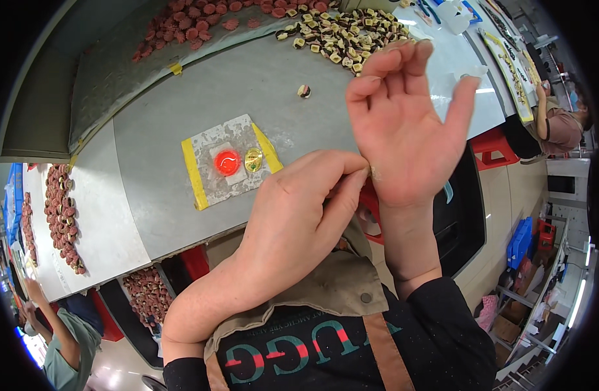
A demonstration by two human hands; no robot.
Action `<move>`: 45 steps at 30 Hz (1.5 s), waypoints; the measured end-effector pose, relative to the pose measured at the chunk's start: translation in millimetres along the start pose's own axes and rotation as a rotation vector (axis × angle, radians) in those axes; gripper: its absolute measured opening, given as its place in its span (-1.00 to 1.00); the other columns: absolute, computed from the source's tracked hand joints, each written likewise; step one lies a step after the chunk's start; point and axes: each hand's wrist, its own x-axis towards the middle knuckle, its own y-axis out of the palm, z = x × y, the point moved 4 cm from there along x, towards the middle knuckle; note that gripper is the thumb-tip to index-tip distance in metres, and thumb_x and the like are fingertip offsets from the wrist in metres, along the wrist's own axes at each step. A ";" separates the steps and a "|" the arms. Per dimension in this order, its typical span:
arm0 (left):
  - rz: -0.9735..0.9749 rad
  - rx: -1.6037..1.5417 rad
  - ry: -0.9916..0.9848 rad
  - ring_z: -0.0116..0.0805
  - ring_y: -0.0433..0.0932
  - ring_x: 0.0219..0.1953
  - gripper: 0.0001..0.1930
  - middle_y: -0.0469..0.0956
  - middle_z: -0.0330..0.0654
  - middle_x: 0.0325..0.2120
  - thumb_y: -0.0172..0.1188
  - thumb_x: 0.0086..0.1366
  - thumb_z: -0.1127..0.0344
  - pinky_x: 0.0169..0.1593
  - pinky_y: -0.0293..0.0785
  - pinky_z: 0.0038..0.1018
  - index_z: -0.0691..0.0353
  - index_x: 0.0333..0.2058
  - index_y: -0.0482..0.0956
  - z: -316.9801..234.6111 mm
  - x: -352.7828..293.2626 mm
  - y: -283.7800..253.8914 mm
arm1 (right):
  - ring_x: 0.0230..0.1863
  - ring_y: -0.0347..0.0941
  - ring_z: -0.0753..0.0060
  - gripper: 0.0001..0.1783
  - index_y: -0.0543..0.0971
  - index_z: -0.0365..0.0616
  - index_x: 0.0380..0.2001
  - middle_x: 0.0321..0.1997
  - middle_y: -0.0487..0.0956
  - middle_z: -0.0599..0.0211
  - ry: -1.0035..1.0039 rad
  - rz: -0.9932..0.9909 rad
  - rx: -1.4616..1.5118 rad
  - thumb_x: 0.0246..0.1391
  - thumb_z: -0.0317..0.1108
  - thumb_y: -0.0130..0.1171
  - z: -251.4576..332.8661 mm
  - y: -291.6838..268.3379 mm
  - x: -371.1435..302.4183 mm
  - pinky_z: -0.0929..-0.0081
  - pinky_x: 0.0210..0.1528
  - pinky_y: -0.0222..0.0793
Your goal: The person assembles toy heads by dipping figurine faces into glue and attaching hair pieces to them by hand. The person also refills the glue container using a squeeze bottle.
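My left hand (pixel 306 218) has its thumb and forefinger pinched together at the outer heel of my right palm. What they hold, if anything, is too small to make out; a small pale flaky patch shows on the skin beside them. My right hand (pixel 407 127) is raised, palm up, with fingers loosely curled, thumb spread and nothing in it. Left of my hands lies a stained pale board (pixel 214 137) with yellow tape strips on two sides. On it sit a round dish of glossy red liquid (pixel 227 162) and a gold oval piece (pixel 254 159).
Reddish scalloped pieces (pixel 195 29) lie heaped on a shelf at the back. Beside them is a pile of cream-and-dark pieces (pixel 351 36), with one loose piece (pixel 304 90) nearer. More pieces (pixel 63 218) line the left table. Co-workers (pixel 71 352) stand left and right.
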 end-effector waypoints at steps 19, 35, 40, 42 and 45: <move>-0.057 0.333 0.102 -0.07 0.54 -0.46 -0.94 0.51 -0.13 -0.49 0.13 0.24 0.38 -0.45 0.45 -0.28 0.22 -0.35 0.48 -4.1 4.1 9.1 | 0.00 0.34 0.32 -0.25 0.44 -0.17 -0.01 -0.05 0.47 0.31 -0.096 0.042 -0.316 0.15 0.36 -0.12 3.3 -7.4 -4.8 0.31 0.08 0.21; 0.151 -0.172 -0.263 -0.60 0.52 -0.40 -0.89 0.57 -0.24 -0.48 0.08 0.30 0.46 -0.27 0.45 -0.62 0.40 -0.29 0.51 10.3 9.6 4.2 | 0.07 0.34 0.28 -0.19 0.44 -0.16 0.03 0.03 0.48 0.28 -0.140 0.297 -0.529 0.13 0.40 -0.15 1.9 -6.9 -10.1 0.20 0.15 0.21; 0.167 -0.294 -0.228 -0.61 0.51 -0.33 -0.87 0.56 -0.25 -0.41 0.05 0.34 0.44 -0.19 0.45 -0.63 0.38 -0.25 0.51 14.0 -0.8 8.3 | 0.14 0.30 0.31 -0.47 0.46 -0.17 -0.03 0.03 0.48 0.25 0.028 -0.035 0.147 0.23 0.08 -0.03 0.1 -13.9 -5.7 0.29 0.15 0.16; -0.004 -0.505 -0.130 -0.53 0.54 -0.20 -0.83 0.55 -0.22 -0.29 0.02 0.39 0.38 -0.07 0.46 -0.57 0.33 -0.13 0.47 23.9 -5.4 10.6 | 0.14 0.29 0.32 -0.47 0.47 -0.18 -0.04 0.03 0.48 0.25 0.038 -0.082 0.210 0.24 0.08 -0.03 -2.0 -19.5 -5.3 0.29 0.16 0.16; -0.061 -0.941 -0.335 -0.41 0.56 -0.10 -0.78 0.54 -0.18 -0.19 0.00 0.41 0.33 0.02 0.48 -0.46 0.26 -0.03 0.41 27.9 -9.8 3.7 | 0.16 0.28 0.33 -0.47 0.47 -0.18 -0.04 0.04 0.48 0.26 0.041 -0.127 0.276 0.25 0.09 -0.05 -3.9 -28.5 -7.0 0.29 0.16 0.16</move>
